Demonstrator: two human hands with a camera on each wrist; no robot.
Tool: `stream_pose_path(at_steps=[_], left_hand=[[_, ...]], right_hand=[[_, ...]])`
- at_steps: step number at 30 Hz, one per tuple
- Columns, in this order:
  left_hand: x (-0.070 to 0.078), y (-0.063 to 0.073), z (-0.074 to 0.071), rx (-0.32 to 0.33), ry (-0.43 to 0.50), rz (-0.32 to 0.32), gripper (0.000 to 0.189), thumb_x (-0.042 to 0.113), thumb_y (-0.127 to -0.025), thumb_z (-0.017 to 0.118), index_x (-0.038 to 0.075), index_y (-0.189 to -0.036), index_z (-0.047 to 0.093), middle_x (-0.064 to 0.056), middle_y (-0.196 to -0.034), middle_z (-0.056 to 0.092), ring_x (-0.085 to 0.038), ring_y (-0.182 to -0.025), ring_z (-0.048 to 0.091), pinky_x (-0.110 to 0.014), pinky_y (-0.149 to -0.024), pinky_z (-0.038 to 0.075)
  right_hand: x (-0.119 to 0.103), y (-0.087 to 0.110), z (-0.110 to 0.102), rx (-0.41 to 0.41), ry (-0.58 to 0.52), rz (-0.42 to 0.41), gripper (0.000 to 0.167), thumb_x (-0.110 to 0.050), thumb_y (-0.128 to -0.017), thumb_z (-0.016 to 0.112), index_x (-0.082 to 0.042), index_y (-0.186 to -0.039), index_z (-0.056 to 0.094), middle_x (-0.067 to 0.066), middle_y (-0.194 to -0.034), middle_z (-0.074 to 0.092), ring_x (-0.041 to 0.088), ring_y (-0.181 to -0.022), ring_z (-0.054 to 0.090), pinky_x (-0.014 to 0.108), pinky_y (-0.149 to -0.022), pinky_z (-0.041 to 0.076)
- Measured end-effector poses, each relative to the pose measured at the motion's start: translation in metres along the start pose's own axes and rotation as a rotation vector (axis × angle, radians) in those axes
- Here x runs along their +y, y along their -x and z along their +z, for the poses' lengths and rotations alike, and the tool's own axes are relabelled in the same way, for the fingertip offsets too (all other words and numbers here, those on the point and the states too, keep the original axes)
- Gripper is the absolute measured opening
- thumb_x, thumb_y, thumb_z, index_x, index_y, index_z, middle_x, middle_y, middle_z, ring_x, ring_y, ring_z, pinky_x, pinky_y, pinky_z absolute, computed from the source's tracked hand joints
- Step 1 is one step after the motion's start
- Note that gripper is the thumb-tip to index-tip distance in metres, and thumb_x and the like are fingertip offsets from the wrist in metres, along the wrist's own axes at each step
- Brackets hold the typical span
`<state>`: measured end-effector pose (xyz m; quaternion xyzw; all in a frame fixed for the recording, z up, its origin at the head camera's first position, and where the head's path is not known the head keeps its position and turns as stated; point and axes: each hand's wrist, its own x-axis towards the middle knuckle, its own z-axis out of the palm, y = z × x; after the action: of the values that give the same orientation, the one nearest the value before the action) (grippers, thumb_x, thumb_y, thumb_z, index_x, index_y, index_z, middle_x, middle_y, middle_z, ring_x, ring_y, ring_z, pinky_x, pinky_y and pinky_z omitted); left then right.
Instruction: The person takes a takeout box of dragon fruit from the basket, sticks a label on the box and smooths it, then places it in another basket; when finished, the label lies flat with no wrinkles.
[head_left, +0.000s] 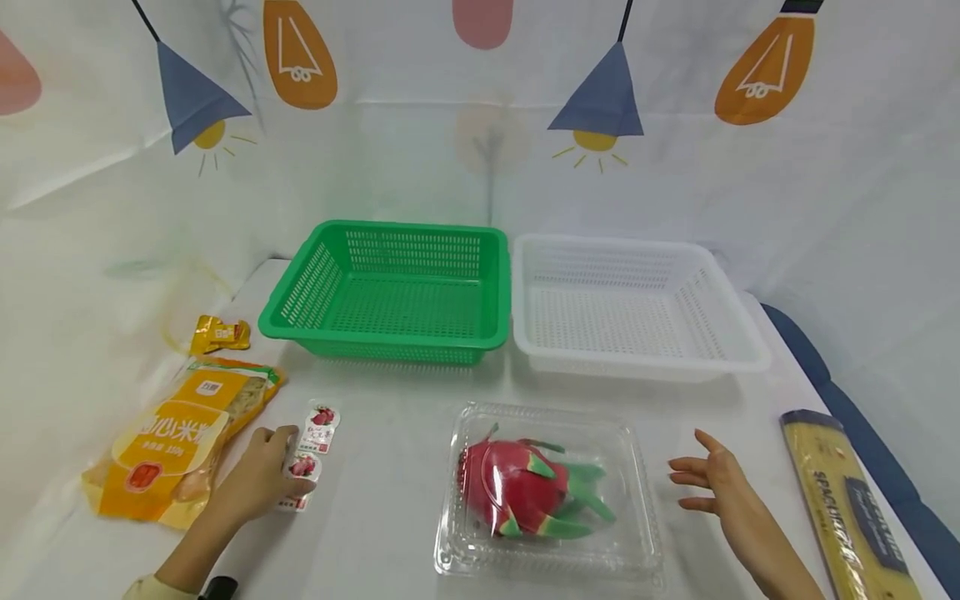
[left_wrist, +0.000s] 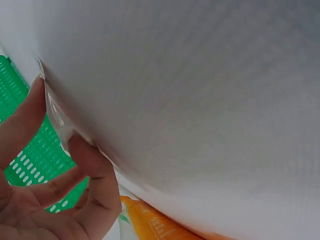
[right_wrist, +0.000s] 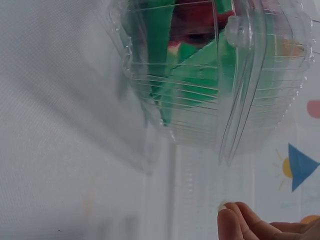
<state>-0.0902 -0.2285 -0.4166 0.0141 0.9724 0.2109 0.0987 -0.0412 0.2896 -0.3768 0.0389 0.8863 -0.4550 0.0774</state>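
In the head view my left hand [head_left: 258,475] is at a strip of dragon fruit stickers [head_left: 321,429] lying on the table. Its index finger and thumb pinch the strip's clear film [left_wrist: 59,120], which bows between them in the left wrist view. The hand covers part of the strip. At centre front, a clear plastic clamshell box [head_left: 630,492] sits closed around a red dragon fruit [head_left: 517,487] with green leaf tips. My right hand [head_left: 723,492] hovers just right of the box with fingers loosely extended, holding nothing.
A green basket [head_left: 382,340] and a white basket [head_left: 645,360] stand side by side at the back. Left lie an orange food bag [head_left: 180,442] and a small yellow packet [head_left: 219,334]. A spaghetti pack [head_left: 847,508] lies near the right edge.
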Motion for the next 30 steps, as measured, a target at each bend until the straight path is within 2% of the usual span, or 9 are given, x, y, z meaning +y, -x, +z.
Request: stream_pose_path(at_steps=[4,9,14,19,23,26,30], left_hand=[[0.002,-0.002,-0.004,-0.034,0.065,-0.021,0.083,0.017,-0.073,0.082,-0.019,-0.130,0.033,-0.034,-0.109,0.048,-0.036,-0.089,0.052,-0.052,-0.080,0.046],[0.008,0.001,-0.010,-0.065,0.117,-0.041,0.059,0.010,-0.082,0.072,-0.013,-0.129,0.043,-0.026,-0.105,0.059,-0.030,-0.087,0.057,-0.047,-0.073,0.050],[0.026,0.010,-0.014,0.002,0.152,0.000,0.032,0.011,-0.090,0.063,-0.007,-0.116,0.058,-0.015,-0.097,0.064,-0.022,-0.077,0.054,-0.040,-0.067,0.048],[0.058,0.021,-0.018,0.058,0.264,0.019,0.024,0.018,-0.096,0.057,0.000,-0.111,0.063,-0.009,-0.098,0.065,-0.019,-0.079,0.053,-0.034,-0.067,0.048],[0.087,0.030,-0.024,0.119,0.352,0.053,0.019,0.023,-0.097,0.056,0.007,-0.104,0.065,-0.003,-0.094,0.065,-0.017,-0.077,0.054,-0.029,-0.064,0.049],[0.108,0.035,-0.029,0.151,0.423,0.126,0.016,0.024,-0.097,0.056,0.011,-0.097,0.065,0.002,-0.087,0.065,-0.014,-0.071,0.055,-0.026,-0.058,0.048],[0.129,0.039,-0.032,0.163,0.473,0.262,0.015,0.026,-0.098,0.055,0.015,-0.096,0.065,0.008,-0.085,0.065,-0.010,-0.069,0.057,-0.027,-0.058,0.049]], right_hand=[[-0.004,0.003,-0.003,0.056,0.034,-0.002,0.058,-0.036,-0.105,0.017,0.004,-0.147,0.010,0.027,-0.124,0.048,0.022,-0.101,0.057,0.026,-0.071,0.051],[-0.007,0.008,-0.002,0.112,0.076,-0.031,0.052,-0.033,-0.105,0.030,-0.001,-0.145,0.020,0.024,-0.123,0.050,0.005,-0.096,0.055,0.024,-0.070,0.051],[-0.012,0.013,0.001,0.223,0.117,-0.093,0.041,-0.028,-0.103,0.040,-0.004,-0.137,0.037,0.018,-0.117,0.056,-0.012,-0.089,0.049,0.018,-0.068,0.050],[-0.018,0.018,0.001,0.303,0.117,-0.122,0.031,-0.023,-0.101,0.048,-0.004,-0.125,0.049,0.012,-0.114,0.058,-0.011,-0.088,0.053,0.011,-0.067,0.046],[-0.029,0.022,0.004,0.352,0.134,-0.142,0.023,-0.018,-0.099,0.053,-0.004,-0.116,0.053,0.005,-0.105,0.060,-0.005,-0.083,0.057,0.010,-0.066,0.046],[-0.041,0.027,0.008,0.418,0.124,-0.179,0.015,-0.013,-0.096,0.057,-0.004,-0.109,0.057,-0.001,-0.093,0.063,0.000,-0.076,0.059,0.010,-0.064,0.046],[-0.060,0.033,0.017,0.461,0.082,-0.285,0.009,-0.003,-0.091,0.063,-0.006,-0.098,0.062,-0.003,-0.080,0.064,0.007,-0.067,0.059,0.010,-0.063,0.045]])
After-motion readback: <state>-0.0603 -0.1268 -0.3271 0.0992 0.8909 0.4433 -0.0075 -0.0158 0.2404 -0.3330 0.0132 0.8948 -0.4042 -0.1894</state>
